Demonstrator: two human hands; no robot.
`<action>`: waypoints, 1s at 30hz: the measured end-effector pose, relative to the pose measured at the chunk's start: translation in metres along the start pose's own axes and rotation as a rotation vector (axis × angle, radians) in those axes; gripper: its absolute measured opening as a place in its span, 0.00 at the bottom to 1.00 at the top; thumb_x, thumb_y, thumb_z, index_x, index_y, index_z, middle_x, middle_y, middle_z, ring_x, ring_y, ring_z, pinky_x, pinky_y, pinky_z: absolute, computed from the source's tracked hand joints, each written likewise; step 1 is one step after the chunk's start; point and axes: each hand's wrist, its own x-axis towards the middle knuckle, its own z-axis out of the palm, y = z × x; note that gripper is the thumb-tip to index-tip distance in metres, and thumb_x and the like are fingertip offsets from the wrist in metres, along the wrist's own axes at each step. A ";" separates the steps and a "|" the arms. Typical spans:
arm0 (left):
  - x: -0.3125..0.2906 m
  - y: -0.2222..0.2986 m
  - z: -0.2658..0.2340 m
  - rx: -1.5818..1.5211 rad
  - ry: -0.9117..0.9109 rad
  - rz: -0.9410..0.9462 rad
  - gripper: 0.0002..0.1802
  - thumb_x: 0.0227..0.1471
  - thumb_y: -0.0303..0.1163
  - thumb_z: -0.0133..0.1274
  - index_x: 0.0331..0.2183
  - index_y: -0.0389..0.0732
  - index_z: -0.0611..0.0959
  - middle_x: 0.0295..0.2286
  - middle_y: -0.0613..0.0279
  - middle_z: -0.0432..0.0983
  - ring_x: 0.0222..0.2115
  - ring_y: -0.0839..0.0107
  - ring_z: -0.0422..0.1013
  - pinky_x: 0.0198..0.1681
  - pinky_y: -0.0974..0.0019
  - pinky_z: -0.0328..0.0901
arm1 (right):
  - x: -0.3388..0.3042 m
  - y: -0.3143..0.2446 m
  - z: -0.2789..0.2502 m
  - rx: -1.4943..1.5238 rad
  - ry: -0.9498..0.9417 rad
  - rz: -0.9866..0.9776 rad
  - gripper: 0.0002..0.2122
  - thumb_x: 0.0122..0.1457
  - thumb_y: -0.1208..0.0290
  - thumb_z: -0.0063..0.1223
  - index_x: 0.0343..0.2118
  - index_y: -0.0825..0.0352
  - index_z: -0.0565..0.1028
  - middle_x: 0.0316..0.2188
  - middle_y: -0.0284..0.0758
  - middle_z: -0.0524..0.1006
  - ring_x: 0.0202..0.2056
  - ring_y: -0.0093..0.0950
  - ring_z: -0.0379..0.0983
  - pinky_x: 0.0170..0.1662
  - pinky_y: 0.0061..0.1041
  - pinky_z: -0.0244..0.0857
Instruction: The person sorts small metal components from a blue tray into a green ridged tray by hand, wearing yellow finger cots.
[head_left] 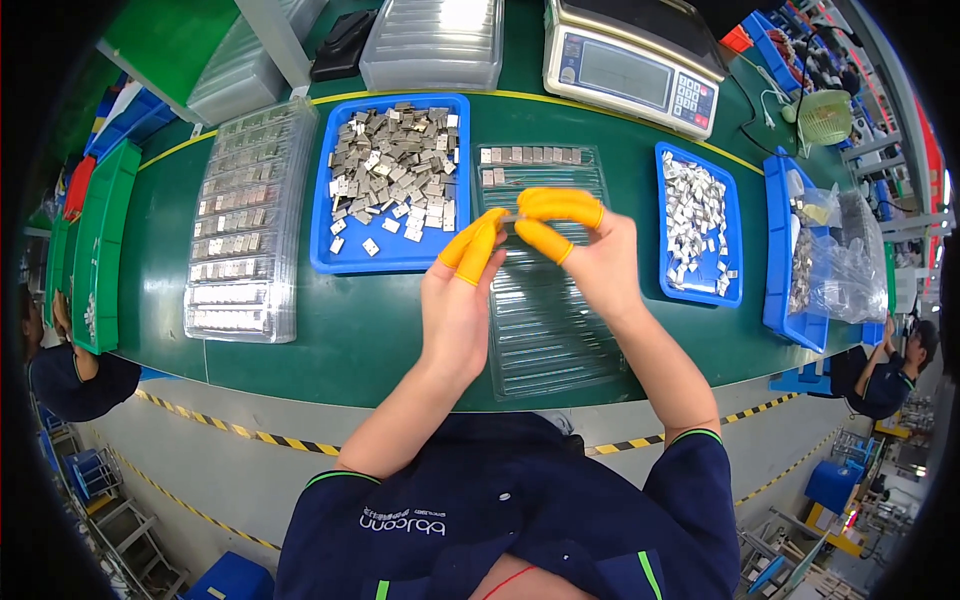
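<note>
Above a clear slotted plastic tray (pixel 550 345), my left hand (pixel 452 310) and my right hand (pixel 605 265) meet at their fingertips. Yellow finger cots cover the fingertips of both. Pinched between them is a small grey metal part (pixel 510 218), mostly hidden by the fingers. Small rectangular metal pieces (pixel 530 155) fill the tray's far row, and a few more lie at the left of the row below. Left of my hands, a blue bin (pixel 345 262) holds a heap of loose metal pieces. To the right, a smaller blue bin (pixel 735 285) contains small white-and-silver parts.
A stack of filled clear trays (pixel 250 225) stands at the left. At the back are stacked clear trays (pixel 432 45), a black case (pixel 345 45) and a weighing scale (pixel 630 75). Bagged parts (pixel 848 265) sit far right. Other people work at both sides.
</note>
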 end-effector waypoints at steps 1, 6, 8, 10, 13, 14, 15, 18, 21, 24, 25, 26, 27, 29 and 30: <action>-0.001 -0.004 -0.001 -0.001 0.006 0.005 0.15 0.52 0.25 0.48 0.43 0.33 0.74 0.41 0.60 0.71 0.43 0.73 0.66 0.48 0.70 0.61 | 0.008 -0.001 0.001 -0.081 0.049 0.026 0.09 0.44 0.79 0.60 0.31 0.68 0.78 0.33 0.33 0.78 0.38 0.23 0.72 0.45 0.22 0.63; -0.035 -0.013 -0.007 1.359 -0.444 0.571 0.23 0.42 0.28 0.57 0.44 0.42 0.74 0.49 0.53 0.62 0.53 0.55 0.55 0.55 0.60 0.53 | 0.046 0.034 -0.002 -0.826 0.137 -0.465 0.07 0.37 0.73 0.62 0.24 0.64 0.79 0.28 0.30 0.77 0.38 0.26 0.69 0.53 0.34 0.53; -0.039 -0.016 -0.021 1.444 -0.484 0.621 0.24 0.40 0.29 0.59 0.44 0.43 0.75 0.50 0.52 0.60 0.54 0.53 0.53 0.55 0.58 0.54 | 0.050 0.038 0.004 -0.955 0.072 -0.494 0.07 0.37 0.73 0.62 0.24 0.64 0.79 0.27 0.29 0.77 0.38 0.25 0.69 0.53 0.34 0.54; -0.047 -0.012 -0.032 1.530 -0.520 0.667 0.25 0.38 0.29 0.60 0.43 0.45 0.75 0.51 0.51 0.59 0.55 0.51 0.51 0.55 0.57 0.54 | 0.048 0.039 0.008 -0.942 0.067 -0.510 0.07 0.38 0.74 0.61 0.24 0.63 0.79 0.27 0.30 0.77 0.38 0.24 0.69 0.54 0.33 0.53; -0.064 -0.001 -0.045 1.591 -0.553 0.627 0.24 0.34 0.32 0.62 0.40 0.46 0.79 0.50 0.53 0.61 0.54 0.51 0.53 0.54 0.55 0.55 | 0.047 0.047 0.008 -0.953 0.063 -0.511 0.07 0.39 0.74 0.60 0.25 0.63 0.79 0.27 0.30 0.77 0.38 0.25 0.69 0.53 0.33 0.54; -0.067 0.002 -0.051 1.592 -0.553 0.627 0.24 0.34 0.32 0.62 0.40 0.46 0.79 0.50 0.53 0.61 0.54 0.51 0.53 0.54 0.55 0.55 | 0.047 0.052 0.006 -0.939 0.045 -0.510 0.07 0.39 0.74 0.59 0.25 0.63 0.79 0.28 0.30 0.77 0.38 0.26 0.69 0.52 0.33 0.54; -0.069 0.004 -0.055 1.584 -0.637 0.648 0.23 0.34 0.32 0.62 0.39 0.46 0.79 0.49 0.55 0.63 0.54 0.51 0.55 0.54 0.56 0.56 | 0.047 0.056 0.004 -0.925 0.029 -0.508 0.06 0.40 0.75 0.59 0.26 0.63 0.79 0.29 0.30 0.77 0.39 0.27 0.69 0.52 0.33 0.55; -0.070 0.006 -0.061 1.579 -0.761 0.697 0.21 0.34 0.31 0.61 0.37 0.45 0.81 0.46 0.58 0.68 0.52 0.53 0.58 0.52 0.56 0.58 | 0.044 0.061 0.002 -0.841 -0.038 -0.446 0.09 0.39 0.75 0.60 0.27 0.64 0.79 0.32 0.34 0.76 0.41 0.31 0.67 0.52 0.34 0.55; -0.069 0.004 -0.072 1.627 -0.748 0.764 0.17 0.36 0.31 0.58 0.35 0.42 0.81 0.45 0.55 0.68 0.52 0.55 0.58 0.53 0.56 0.57 | 0.042 0.033 -0.009 -0.826 0.057 -0.541 0.09 0.42 0.74 0.59 0.30 0.62 0.79 0.35 0.35 0.75 0.41 0.33 0.67 0.50 0.31 0.57; -0.068 0.009 -0.070 1.660 -0.703 0.807 0.16 0.35 0.33 0.59 0.32 0.41 0.81 0.44 0.55 0.69 0.52 0.55 0.59 0.52 0.55 0.58 | 0.033 0.025 -0.049 -0.744 0.150 -0.282 0.07 0.46 0.73 0.57 0.30 0.64 0.78 0.38 0.37 0.74 0.41 0.37 0.68 0.47 0.31 0.61; -0.066 0.015 -0.064 1.614 -0.697 0.800 0.16 0.33 0.33 0.61 0.31 0.42 0.81 0.44 0.56 0.70 0.51 0.55 0.60 0.51 0.54 0.59 | 0.031 0.025 -0.066 -0.792 0.195 -0.211 0.07 0.47 0.74 0.56 0.31 0.65 0.78 0.38 0.38 0.74 0.41 0.39 0.68 0.47 0.32 0.60; -0.063 0.021 -0.058 1.569 -0.690 0.792 0.16 0.31 0.33 0.62 0.30 0.43 0.81 0.44 0.57 0.70 0.51 0.55 0.61 0.51 0.54 0.59 | 0.027 0.027 -0.082 -0.839 0.239 -0.140 0.08 0.48 0.75 0.55 0.32 0.66 0.77 0.38 0.38 0.74 0.42 0.40 0.68 0.47 0.33 0.60; -0.057 0.026 -0.053 1.526 -0.652 0.868 0.15 0.31 0.33 0.62 0.29 0.42 0.80 0.43 0.56 0.70 0.49 0.54 0.62 0.49 0.53 0.60 | 0.022 0.028 -0.099 -0.912 0.241 0.024 0.09 0.48 0.76 0.54 0.35 0.66 0.76 0.39 0.40 0.74 0.42 0.41 0.68 0.47 0.33 0.60; -0.027 0.039 -0.048 1.575 -0.504 1.016 0.14 0.37 0.29 0.59 0.33 0.43 0.80 0.41 0.56 0.71 0.46 0.54 0.65 0.48 0.54 0.61 | 0.008 0.034 -0.131 -0.987 0.251 0.190 0.11 0.48 0.77 0.53 0.37 0.67 0.75 0.40 0.41 0.73 0.43 0.41 0.67 0.48 0.33 0.60; -0.009 0.050 -0.036 1.655 -0.376 0.979 0.15 0.39 0.27 0.58 0.34 0.43 0.79 0.41 0.57 0.71 0.46 0.55 0.65 0.49 0.57 0.59 | -0.002 0.046 -0.147 -1.093 0.222 0.124 0.13 0.48 0.77 0.53 0.39 0.67 0.74 0.41 0.43 0.72 0.43 0.41 0.67 0.47 0.32 0.61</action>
